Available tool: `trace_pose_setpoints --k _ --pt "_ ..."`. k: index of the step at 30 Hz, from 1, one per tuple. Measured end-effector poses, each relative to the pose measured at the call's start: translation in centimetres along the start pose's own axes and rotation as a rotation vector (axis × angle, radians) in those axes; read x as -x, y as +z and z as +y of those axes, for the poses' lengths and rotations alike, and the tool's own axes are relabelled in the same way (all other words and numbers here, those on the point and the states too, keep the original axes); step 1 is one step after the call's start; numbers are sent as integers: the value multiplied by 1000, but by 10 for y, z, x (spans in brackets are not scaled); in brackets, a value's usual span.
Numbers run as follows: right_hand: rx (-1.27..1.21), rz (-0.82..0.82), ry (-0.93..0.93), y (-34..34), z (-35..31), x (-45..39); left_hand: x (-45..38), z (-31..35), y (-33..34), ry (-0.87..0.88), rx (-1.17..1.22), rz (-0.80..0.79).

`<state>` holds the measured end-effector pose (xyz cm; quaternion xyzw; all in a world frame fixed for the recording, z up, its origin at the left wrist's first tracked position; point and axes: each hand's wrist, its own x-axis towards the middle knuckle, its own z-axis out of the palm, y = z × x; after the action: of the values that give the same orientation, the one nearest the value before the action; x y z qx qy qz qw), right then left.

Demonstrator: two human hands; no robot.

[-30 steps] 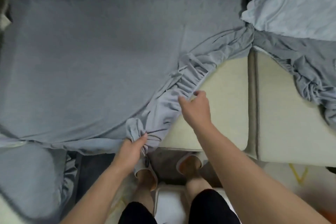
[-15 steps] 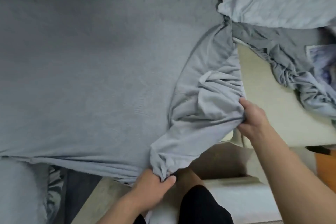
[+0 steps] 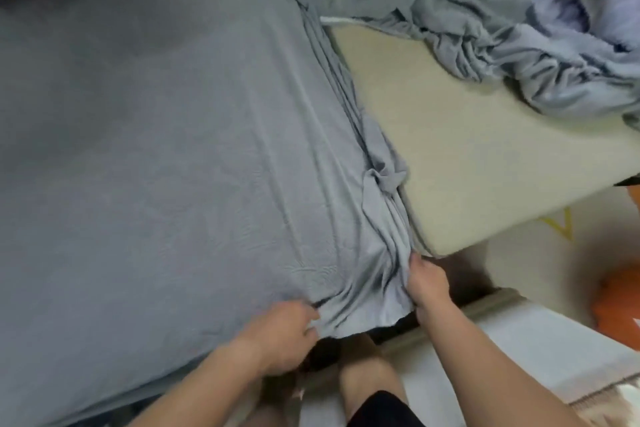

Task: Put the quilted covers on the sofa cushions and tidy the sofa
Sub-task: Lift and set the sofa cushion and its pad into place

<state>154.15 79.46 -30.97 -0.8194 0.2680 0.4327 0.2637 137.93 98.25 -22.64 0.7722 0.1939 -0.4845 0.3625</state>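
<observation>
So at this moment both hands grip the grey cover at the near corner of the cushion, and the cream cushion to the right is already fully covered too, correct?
Not quite. The left hand and right hand do grip the grey cover at the near corner, but the cream cushion is mostly bare; only bunched grey fabric lies over its far edge. The head view shows this.

Your grey cover [image 3: 156, 149] lies stretched smooth over the left cushion, its right edge bunched into folds along the seam and gathered at the front corner. Beside it the cream cushion [image 3: 460, 156] sits bare, with a second cover [image 3: 485, 28] crumpled across its far end.
</observation>
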Motion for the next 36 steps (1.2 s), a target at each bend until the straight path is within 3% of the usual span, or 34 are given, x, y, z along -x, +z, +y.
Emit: trace_pose_setpoints --k 2,4,7,9,12,14,17,23,26,31,33,36 --pt "-213 -151 126 2 -2 -17 -8 23 -51 86 149 280" --pt "-352 -228 248 7 -1 -35 -39 39 -106 232 120 615" --pt "-352 -145 347 9 19 -63 -103 52 -183 266 -74 877" --pt "-399 -101 401 8 34 -79 -137 61 -227 206 -297 837" --pt "-501 -59 301 19 23 -80 -169 73 -275 128 -671 668" --pt "-604 -141 249 26 4 -64 -180 85 -291 71 -852 542" --pt "-762 -309 246 16 -12 -21 -180 96 -294 -7 -991 426" --pt "-916 -370 184 2 -45 17 -182 106 -290 60 -1113 210" --pt "-820 -275 205 19 -51 7 -187 104 -295 76 -1145 178" --pt "-85 49 -200 32 -58 24 -224 112 -279 8 -1108 168" --pt "-92 -10 -283 34 -66 15 -233 114 -276 5 -1070 181" --pt "-241 -105 -160 32 -75 -4 -229 111 -277 42 -1087 164"
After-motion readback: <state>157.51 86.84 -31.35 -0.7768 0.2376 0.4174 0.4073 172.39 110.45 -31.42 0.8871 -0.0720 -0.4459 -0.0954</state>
